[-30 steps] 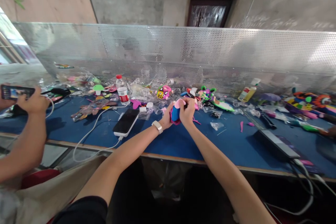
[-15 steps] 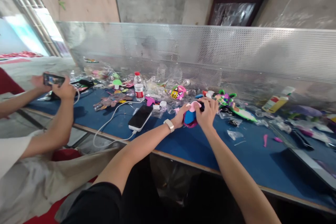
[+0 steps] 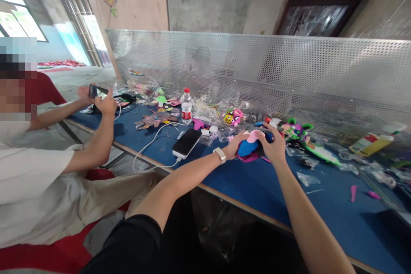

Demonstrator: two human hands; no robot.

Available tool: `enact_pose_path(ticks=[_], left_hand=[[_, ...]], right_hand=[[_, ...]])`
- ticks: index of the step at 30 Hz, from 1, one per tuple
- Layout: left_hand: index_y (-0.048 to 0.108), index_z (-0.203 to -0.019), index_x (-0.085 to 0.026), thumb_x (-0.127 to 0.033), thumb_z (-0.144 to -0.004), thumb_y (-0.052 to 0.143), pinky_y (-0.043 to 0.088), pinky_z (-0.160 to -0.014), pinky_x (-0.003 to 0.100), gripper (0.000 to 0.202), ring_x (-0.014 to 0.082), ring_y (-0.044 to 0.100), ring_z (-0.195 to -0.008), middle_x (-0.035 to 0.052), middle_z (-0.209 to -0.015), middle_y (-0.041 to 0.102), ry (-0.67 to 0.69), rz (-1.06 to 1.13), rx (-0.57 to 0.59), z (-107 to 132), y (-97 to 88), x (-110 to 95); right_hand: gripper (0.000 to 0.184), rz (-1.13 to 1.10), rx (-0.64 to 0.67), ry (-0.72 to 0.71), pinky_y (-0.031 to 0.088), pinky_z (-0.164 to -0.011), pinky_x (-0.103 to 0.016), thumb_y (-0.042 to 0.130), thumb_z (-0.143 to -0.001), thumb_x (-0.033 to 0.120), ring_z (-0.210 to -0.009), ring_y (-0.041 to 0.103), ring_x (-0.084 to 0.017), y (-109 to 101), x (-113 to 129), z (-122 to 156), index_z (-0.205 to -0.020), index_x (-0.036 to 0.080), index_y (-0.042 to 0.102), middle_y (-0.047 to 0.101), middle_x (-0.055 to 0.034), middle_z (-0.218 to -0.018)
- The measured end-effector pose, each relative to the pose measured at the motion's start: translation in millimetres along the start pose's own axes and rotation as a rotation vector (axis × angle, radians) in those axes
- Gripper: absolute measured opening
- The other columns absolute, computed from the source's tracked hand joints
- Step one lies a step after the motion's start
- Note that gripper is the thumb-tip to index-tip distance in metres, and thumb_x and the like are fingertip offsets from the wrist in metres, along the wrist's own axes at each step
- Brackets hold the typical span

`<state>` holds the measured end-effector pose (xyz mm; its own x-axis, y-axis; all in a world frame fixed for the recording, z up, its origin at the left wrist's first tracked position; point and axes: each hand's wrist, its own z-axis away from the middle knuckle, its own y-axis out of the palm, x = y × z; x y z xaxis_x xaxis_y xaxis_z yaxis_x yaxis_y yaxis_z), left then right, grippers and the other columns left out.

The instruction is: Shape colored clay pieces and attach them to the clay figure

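Observation:
My left hand [image 3: 235, 146] is closed on the left side of a soft craft piece [image 3: 247, 148] in blue, pink and magenta, just over the blue table [image 3: 224, 182]. From the other side my right hand [image 3: 274, 142] grips the same piece, thumb and fingers at its pale pink upper part. My fingers partly cover it, so its exact kind is unclear. Just behind my hands lies a round pink toy [image 3: 233, 117] with a yellow cat face. To the right of my right hand is a green and purple figure [image 3: 297, 130].
A phone on a white power bank [image 3: 186, 143] with a cable lies left of my hands, near a water bottle [image 3: 186, 107]. A yellow bottle [image 3: 370, 143] leans at the right. A perforated metal screen [image 3: 250, 64] lines the back. A co-worker at left holds a phone [image 3: 93, 91].
The view has swung left, so everything sits further right and more of the co-worker shows. My hands still hold the craft piece, and more of its magenta underside is visible.

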<state>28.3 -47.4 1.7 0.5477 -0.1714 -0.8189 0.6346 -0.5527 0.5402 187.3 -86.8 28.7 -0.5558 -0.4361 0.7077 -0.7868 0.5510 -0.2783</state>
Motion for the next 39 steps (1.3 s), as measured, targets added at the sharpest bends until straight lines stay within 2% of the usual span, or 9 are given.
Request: enact_pose_path(ticks=[3, 7, 10, 13, 17, 23, 29, 35, 39], left_hand=[[0.069, -0.106, -0.017, -0.05, -0.077, 0.078, 0.053, -0.086, 0.034, 0.045, 0.0209, 0.067, -0.088, 0.0075, -0.099, 0.075, 0.046, -0.119, -0.006, -2.6, -3.1, 1.6], [0.069, -0.122, -0.018, -0.039, -0.091, 0.067, 0.044, -0.113, 0.042, 0.038, 0.0265, 0.062, -0.123, 0.0101, -0.13, 0.071, 0.214, -0.427, -0.047, -4.1, -6.4, 0.3], [0.065, -0.134, -0.018, -0.039, -0.1, 0.059, 0.037, -0.122, 0.044, 0.04, 0.0276, 0.054, -0.138, 0.0121, -0.146, 0.063, 0.258, -0.572, -0.015, -3.1, -6.7, -1.7], [0.063, -0.138, -0.018, -0.043, -0.103, 0.054, 0.038, -0.121, 0.043, 0.044, 0.0276, 0.054, -0.139, 0.0132, -0.149, 0.06, 0.271, -0.635, 0.033, -3.1, -6.6, -1.7], [0.064, -0.137, -0.015, -0.051, -0.104, 0.052, 0.045, -0.114, 0.044, 0.051, 0.0275, 0.06, -0.127, 0.0155, -0.136, 0.067, 0.258, -0.676, 0.029, -6.1, -8.3, 1.4], [0.064, -0.136, -0.015, -0.049, -0.105, 0.05, 0.048, -0.11, 0.043, 0.049, 0.0267, 0.063, -0.122, 0.0146, -0.132, 0.07, 0.261, -0.714, 0.03, -7.2, -9.7, 3.6], [0.056, -0.148, -0.022, -0.045, -0.107, 0.047, 0.035, -0.125, 0.051, 0.049, 0.0291, 0.05, -0.147, 0.0146, -0.157, 0.055, 0.384, -0.784, 0.032, -1.1, -7.0, 1.7], [0.048, -0.156, -0.025, -0.048, -0.107, 0.045, 0.033, -0.129, 0.052, 0.055, 0.0291, 0.044, -0.153, 0.0112, -0.164, 0.047, 0.451, -0.805, 0.077, 1.6, -4.2, -1.0], [0.052, -0.153, -0.023, -0.048, -0.108, 0.038, 0.029, -0.132, 0.051, 0.054, 0.0275, 0.045, -0.152, 0.0101, -0.161, 0.051, 0.474, -0.798, 0.087, 0.0, -5.6, -0.8]], right_hand=[[0.055, -0.009, -0.017, -0.011, 0.052, -0.102, -0.051, 0.074, -0.085, 0.062, -0.114, 0.071, -0.032, -0.8, -4.2, 0.3, -0.123, 0.022, 0.073, 0.076, -0.013, -0.123], [0.054, 0.033, -0.056, -0.016, 0.052, -0.102, -0.051, 0.074, -0.085, 0.061, -0.111, 0.071, -0.032, -0.1, -7.1, 2.5, -0.121, 0.021, 0.074, 0.078, -0.0122, -0.117], [0.053, 0.063, -0.031, -0.02, 0.052, -0.101, -0.052, 0.072, -0.087, 0.061, -0.11, 0.071, -0.033, 0.7, -6.9, 4.2, -0.122, 0.022, 0.074, 0.078, -0.012, -0.116], [0.05, 0.081, -0.011, -0.054, 0.051, -0.103, -0.053, 0.066, -0.091, 0.06, -0.111, 0.07, -0.033, 1.7, -7.7, 4.4, -0.123, 0.021, 0.073, 0.078, -0.0128, -0.117], [0.049, 0.101, -0.005, -0.094, 0.05, -0.105, -0.055, 0.058, -0.096, 0.06, -0.114, 0.068, -0.033, 2.3, -11.2, 3.1, -0.119, 0.02, 0.075, 0.078, -0.0138, -0.117], [0.049, 0.125, 0.007, -0.068, 0.05, -0.104, -0.054, 0.055, -0.097, 0.061, -0.111, 0.07, -0.033, 2.1, -9.6, 3.3, -0.112, 0.02, 0.076, 0.079, -0.0148, -0.115], [0.052, 0.141, 0.002, -0.046, 0.051, -0.103, -0.053, 0.055, -0.096, 0.065, -0.109, 0.071, -0.034, 3.8, -5.1, 4.6, -0.106, 0.019, 0.077, 0.079, -0.016, -0.112], [0.057, 0.166, 0.039, -0.055, 0.052, -0.104, -0.053, 0.049, -0.098, 0.067, -0.113, 0.07, -0.033, 2.9, -3.3, 5.9, -0.113, 0.019, 0.075, 0.078, -0.0162, -0.118], [0.059, 0.2, 0.106, -0.115, 0.05, -0.108, -0.053, 0.044, -0.101, 0.066, -0.122, 0.067, -0.033, 0.4, -4.9, 6.1, -0.124, 0.02, 0.073, 0.075, -0.0152, -0.127]])
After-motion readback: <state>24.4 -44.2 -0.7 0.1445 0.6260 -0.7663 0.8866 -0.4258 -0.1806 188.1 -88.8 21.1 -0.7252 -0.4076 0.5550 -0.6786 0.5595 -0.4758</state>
